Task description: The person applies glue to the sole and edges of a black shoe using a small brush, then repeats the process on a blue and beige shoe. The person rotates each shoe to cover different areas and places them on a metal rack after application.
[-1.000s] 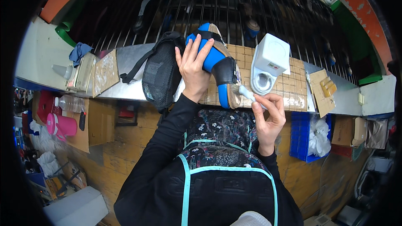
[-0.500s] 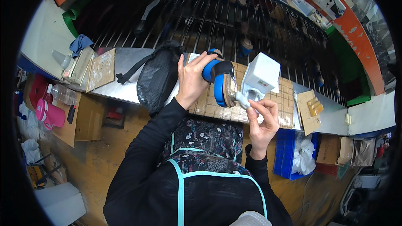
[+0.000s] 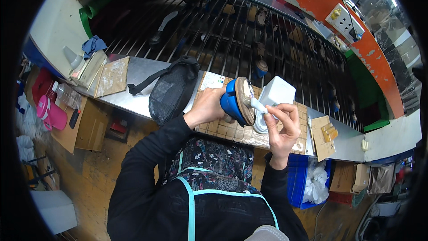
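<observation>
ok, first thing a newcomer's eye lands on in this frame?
The blue shoe at centre, gripped by the left hand with its tan sole turned toward the right hand, which holds a small white brush against that sole. Next, the white container right behind the shoe on the bamboo mat, and the black mesh bag to the left on the metal bench.
</observation>
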`<state>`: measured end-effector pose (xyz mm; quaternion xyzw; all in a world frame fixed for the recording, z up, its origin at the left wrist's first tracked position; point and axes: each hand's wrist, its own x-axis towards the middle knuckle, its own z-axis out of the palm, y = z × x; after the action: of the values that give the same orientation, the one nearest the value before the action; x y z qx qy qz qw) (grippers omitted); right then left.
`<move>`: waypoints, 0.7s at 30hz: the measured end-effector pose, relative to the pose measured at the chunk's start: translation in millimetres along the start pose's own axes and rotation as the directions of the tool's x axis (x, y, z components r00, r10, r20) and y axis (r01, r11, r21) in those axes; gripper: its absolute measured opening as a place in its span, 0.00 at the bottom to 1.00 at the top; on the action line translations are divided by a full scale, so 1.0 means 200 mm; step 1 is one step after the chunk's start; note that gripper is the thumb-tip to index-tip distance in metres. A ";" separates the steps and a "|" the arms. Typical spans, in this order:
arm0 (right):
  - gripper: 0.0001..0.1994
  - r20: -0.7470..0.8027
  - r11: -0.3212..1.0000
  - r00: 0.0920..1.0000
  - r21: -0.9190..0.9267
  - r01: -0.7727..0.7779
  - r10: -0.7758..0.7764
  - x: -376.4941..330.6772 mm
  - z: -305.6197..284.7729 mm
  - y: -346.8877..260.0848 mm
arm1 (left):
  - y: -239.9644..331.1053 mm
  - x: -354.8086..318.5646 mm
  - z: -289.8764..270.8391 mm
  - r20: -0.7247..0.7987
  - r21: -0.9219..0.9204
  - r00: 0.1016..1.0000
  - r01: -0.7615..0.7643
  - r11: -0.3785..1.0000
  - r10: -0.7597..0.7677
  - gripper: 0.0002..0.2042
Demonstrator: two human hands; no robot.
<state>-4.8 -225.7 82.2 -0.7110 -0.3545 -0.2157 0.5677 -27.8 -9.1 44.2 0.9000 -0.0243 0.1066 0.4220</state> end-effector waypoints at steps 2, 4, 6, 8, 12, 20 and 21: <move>0.11 0.025 1.000 1.000 0.002 0.016 -0.016 0.02 -0.01 0.00 | -0.02 0.00 0.00 0.110 -0.007 0.994 -0.006 1.000 0.007 0.34; 0.10 0.043 0.999 0.999 0.004 0.034 -0.034 0.04 -0.01 0.01 | -0.04 0.00 0.02 0.178 -0.094 0.984 -0.002 0.996 0.018 0.35; 0.10 0.059 1.000 0.998 0.006 0.030 -0.030 0.05 -0.01 0.01 | -0.06 0.00 0.03 0.258 -0.180 0.966 0.019 0.983 0.029 0.35; 0.10 0.072 1.000 0.997 0.002 0.030 -0.030 0.06 -0.02 0.02 | -0.07 -0.01 0.05 0.349 -0.262 0.936 0.060 0.963 0.037 0.36; 0.10 0.081 1.000 0.996 0.000 0.026 -0.026 0.06 -0.02 0.03 | -0.06 -0.03 0.06 0.463 -0.384 0.886 0.201 0.901 0.000 0.36; 0.10 0.083 1.000 0.997 0.027 -0.006 0.003 0.01 -0.02 0.07 | 0.03 -0.09 0.05 0.664 -0.504 0.748 0.463 0.729 -0.017 0.33; 0.09 0.082 0.999 0.996 0.035 -0.020 0.017 0.00 -0.02 0.08 | 0.04 -0.09 0.05 0.679 -0.491 0.734 0.490 0.720 -0.036 0.32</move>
<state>6.6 -230.8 72.4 -0.7123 -0.3748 -0.1747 0.5672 -44.8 -22.6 39.9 0.6743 -0.0607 -0.2788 0.6811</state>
